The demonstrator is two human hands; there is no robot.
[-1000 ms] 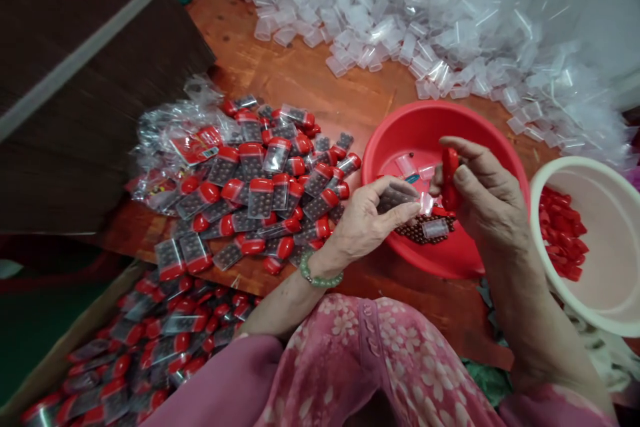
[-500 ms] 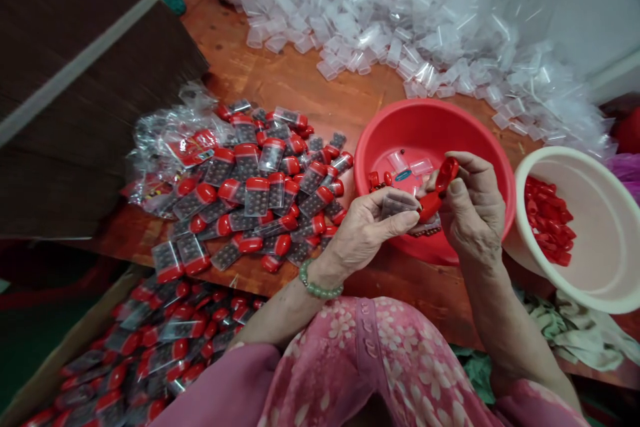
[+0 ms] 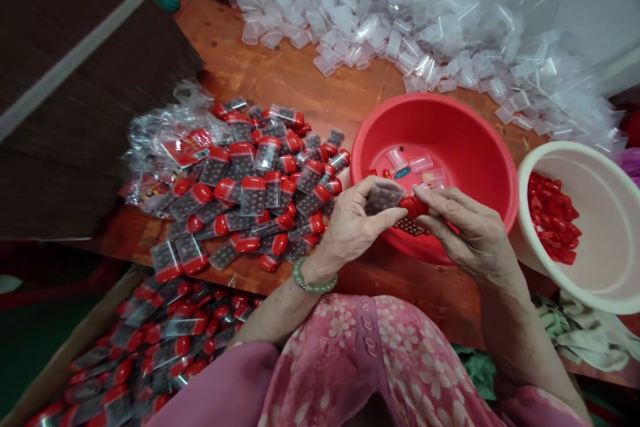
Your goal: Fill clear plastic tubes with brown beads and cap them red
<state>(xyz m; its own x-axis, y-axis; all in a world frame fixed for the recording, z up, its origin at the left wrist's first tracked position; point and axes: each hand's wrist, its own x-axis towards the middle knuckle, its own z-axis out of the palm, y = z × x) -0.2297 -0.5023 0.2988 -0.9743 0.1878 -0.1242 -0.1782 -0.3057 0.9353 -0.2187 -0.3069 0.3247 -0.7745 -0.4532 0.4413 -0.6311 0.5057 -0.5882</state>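
My left hand (image 3: 353,227) grips a small clear plastic container (image 3: 384,197) with dark beads inside, held on its side over the near rim of a red basin (image 3: 435,103). At the container's right end is a red cap (image 3: 412,207), pinched by the thumb and fingers of my right hand (image 3: 463,230). Below the cap, brown beads (image 3: 410,227) show in the basin, partly hidden by my hands. Farther in lie several empty clear cases (image 3: 421,163) and a blue oval label (image 3: 403,173).
Left of the basin lies a pile of filled red-capped containers (image 3: 253,197) beside clear plastic bags (image 3: 150,147). More fill a lower spot (image 3: 165,347) by my lap. Empty clear cases (image 3: 360,40) are heaped at the back. A cream basin (image 3: 607,240) with red caps (image 3: 553,220) stands right.
The red cap, held folded open before, is now closed up at the container's end. My right hand has moved down and its fingers have shifted onto the cap. Dark beads now show in the container.
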